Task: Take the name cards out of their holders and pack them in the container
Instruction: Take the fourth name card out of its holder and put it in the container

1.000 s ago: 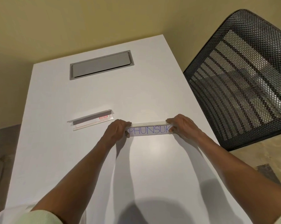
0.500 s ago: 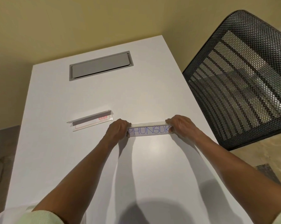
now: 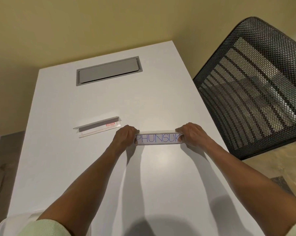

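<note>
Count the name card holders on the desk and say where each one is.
2. One holder with the PHUNSUK card is gripped at its ends by the left hand and right hand. The other, a clear holder, lies on the white desk to its left.

No visible change between frames.

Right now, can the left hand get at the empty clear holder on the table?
Probably yes. The empty holder lies just beside the left hand with bare table between them, but that hand grips the name card holder and must let go first.
</note>
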`<act>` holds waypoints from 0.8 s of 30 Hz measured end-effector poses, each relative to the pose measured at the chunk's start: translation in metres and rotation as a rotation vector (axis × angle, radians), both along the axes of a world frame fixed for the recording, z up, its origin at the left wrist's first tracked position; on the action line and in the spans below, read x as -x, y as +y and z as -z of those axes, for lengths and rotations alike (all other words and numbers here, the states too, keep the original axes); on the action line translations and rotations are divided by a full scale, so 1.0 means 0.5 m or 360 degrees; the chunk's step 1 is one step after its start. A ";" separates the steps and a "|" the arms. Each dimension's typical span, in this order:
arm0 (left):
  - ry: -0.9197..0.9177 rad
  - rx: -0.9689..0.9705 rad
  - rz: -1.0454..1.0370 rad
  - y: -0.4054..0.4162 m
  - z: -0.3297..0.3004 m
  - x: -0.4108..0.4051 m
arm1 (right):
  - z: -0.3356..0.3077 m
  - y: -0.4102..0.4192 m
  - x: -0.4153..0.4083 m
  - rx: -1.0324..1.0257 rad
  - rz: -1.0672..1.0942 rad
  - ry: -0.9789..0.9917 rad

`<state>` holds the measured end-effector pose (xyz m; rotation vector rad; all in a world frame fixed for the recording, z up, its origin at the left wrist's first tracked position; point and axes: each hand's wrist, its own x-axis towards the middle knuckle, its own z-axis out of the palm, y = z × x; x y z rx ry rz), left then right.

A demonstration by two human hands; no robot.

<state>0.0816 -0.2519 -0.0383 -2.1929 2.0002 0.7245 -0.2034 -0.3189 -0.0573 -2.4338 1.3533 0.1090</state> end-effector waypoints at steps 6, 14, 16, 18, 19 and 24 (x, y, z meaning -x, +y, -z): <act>0.0252 0.0056 -0.0262 0.028 -0.018 -0.015 | -0.026 0.020 -0.001 0.0003 0.0032 -0.0049; 0.0240 0.0051 -0.0316 0.083 -0.103 -0.024 | -0.112 0.070 -0.020 -0.0010 0.0039 0.0017; 0.0207 0.0077 -0.0311 0.103 -0.129 -0.027 | -0.140 0.086 -0.025 0.0011 0.0034 0.0013; 0.0194 0.0123 -0.0312 0.124 -0.156 -0.032 | -0.169 0.104 -0.031 0.0035 0.0026 0.0013; 0.0174 0.0144 -0.0299 0.135 -0.170 -0.035 | -0.183 0.113 -0.034 0.0046 0.0023 0.0013; 0.0125 0.0248 -0.0269 0.187 -0.230 -0.057 | -0.248 0.160 -0.055 0.0105 -0.0011 0.0005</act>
